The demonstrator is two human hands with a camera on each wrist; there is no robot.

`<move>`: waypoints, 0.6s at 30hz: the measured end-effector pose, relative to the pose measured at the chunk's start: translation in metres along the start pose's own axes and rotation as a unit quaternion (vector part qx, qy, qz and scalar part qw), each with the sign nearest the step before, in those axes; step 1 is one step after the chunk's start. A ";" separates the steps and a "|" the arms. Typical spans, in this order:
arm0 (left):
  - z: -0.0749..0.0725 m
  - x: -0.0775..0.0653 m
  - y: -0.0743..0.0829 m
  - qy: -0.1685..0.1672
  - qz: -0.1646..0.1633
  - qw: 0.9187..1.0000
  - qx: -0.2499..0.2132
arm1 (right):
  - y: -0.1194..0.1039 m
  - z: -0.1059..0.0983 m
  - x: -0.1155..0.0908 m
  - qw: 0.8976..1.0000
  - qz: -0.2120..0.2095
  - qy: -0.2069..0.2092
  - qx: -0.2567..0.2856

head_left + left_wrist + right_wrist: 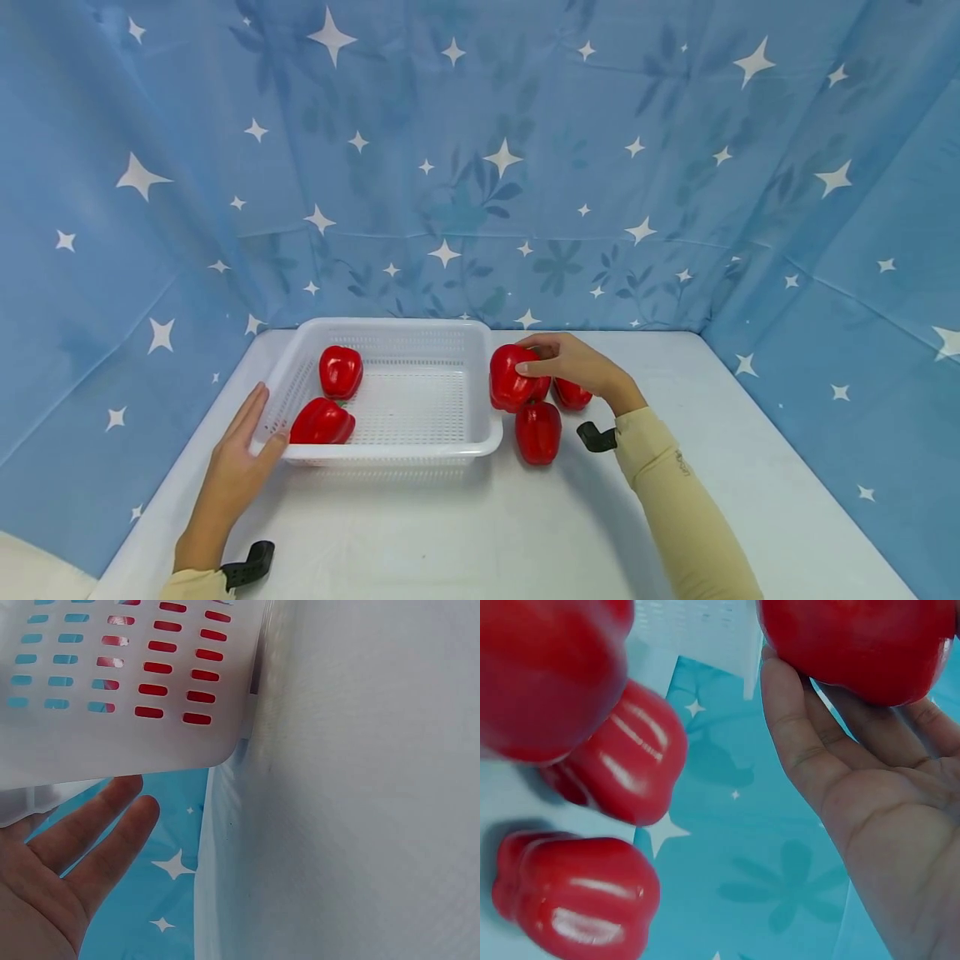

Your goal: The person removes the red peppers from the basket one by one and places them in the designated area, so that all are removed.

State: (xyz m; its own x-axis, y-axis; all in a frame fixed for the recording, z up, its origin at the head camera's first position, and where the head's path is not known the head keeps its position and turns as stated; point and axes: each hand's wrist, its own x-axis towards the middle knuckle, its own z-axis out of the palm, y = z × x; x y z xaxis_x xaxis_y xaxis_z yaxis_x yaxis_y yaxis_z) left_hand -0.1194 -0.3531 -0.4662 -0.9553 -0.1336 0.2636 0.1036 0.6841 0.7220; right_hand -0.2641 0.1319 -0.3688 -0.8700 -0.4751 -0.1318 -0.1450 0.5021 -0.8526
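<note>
My right hand [577,364] holds a red bell pepper [507,379] just off the right end of a white plastic basket [397,452]. In the right wrist view, the fingers curve round this pepper [862,645]. Below it on the table is another red bell pepper [538,435], with one more [573,395] under the hand and another partly hidden behind the held one. My left hand [238,462] lies along the basket's left end, fingers extended and thumb at the front corner of the rim. Inside the basket, on its left side, are two red bell peppers [341,372].
The basket stands on a white table [420,533]. A blue curtain with white stars [465,167] hangs behind the table and along both sides. Each wrist wears a small black camera [596,437].
</note>
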 end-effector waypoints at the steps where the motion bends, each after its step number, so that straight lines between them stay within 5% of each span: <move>1: 0.000 0.000 0.000 0.000 0.000 1.000 0.001 | 0.002 -0.001 -0.002 1.000 0.001 0.001 0.002; 18: 0.000 -0.001 0.002 0.001 -0.003 1.000 0.001 | 0.022 -0.017 -0.022 1.000 -0.010 0.007 0.028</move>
State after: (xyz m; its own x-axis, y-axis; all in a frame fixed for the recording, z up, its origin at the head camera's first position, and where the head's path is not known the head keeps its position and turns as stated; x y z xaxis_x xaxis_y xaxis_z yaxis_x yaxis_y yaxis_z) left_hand -0.1184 -0.3513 -0.4649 -0.9553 -0.1391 0.2608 0.0975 0.6848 0.7222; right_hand -0.2556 0.1655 -0.3759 -0.8733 -0.4751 -0.1080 -0.1359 0.4504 -0.8824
